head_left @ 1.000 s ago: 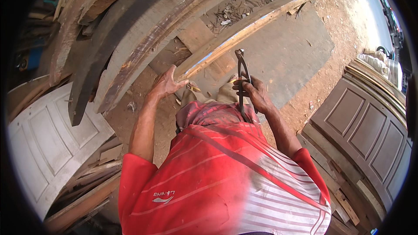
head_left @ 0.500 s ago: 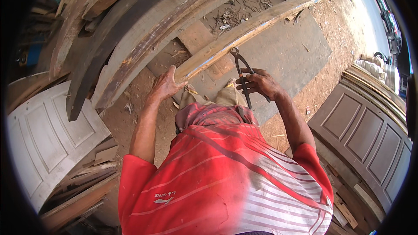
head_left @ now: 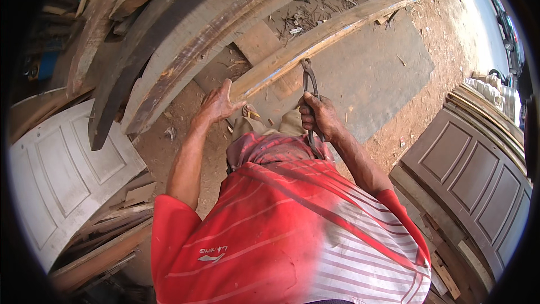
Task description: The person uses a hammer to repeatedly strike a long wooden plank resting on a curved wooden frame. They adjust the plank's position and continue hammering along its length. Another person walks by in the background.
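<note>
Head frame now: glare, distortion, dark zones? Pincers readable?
Head view: the plank, white door and brown door look bowed, fisheye-style; head view, upper right: washed out; head view, left: dim and soft around the blue object; head view, centre: pincers readable.

One plank (head_left: 332, 35), one pair of pincers (head_left: 306, 66)

At the plank's near end is one left hand (head_left: 216, 104); below the plank, one right hand (head_left: 322, 117), making two. Two panelled doors show: one white door (head_left: 67, 169) left of the plank, one brown door (head_left: 472, 163) right. At least three thick beams (head_left: 191, 39) stand left.
</note>
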Motion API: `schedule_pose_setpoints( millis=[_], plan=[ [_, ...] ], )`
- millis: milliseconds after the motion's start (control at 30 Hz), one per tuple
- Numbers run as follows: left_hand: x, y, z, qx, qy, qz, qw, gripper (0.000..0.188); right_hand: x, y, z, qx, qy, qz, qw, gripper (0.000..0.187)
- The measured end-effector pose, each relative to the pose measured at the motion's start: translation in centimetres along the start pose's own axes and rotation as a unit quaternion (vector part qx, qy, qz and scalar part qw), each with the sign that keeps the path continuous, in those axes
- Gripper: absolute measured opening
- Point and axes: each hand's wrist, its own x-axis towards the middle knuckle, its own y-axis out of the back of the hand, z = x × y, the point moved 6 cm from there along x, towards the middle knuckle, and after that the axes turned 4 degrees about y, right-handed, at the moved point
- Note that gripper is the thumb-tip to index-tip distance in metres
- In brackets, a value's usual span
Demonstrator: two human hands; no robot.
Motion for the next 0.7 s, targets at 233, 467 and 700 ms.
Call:
schedule_pose_setpoints(
  millis=[233,467,700],
  plan=[
    [0.6,0.1,-1.0,-0.053,-0.052,0.037,0.996,0.096,3.6,-2.8,4.6,0.012,0.186,0.084,0.979,0.027],
    [1.4,-0.4,-2.0,-0.074,-0.05,0.014,0.996,0.105,0.6,-0.2,2.9,-0.105,0.191,0.12,0.969,0.02],
    [2.7,0.1,-2.8,-0.116,-0.053,-0.024,0.992,0.117,-3.5,1.2,1.0,-0.187,0.17,0.096,0.963,0.033]
  ],
)
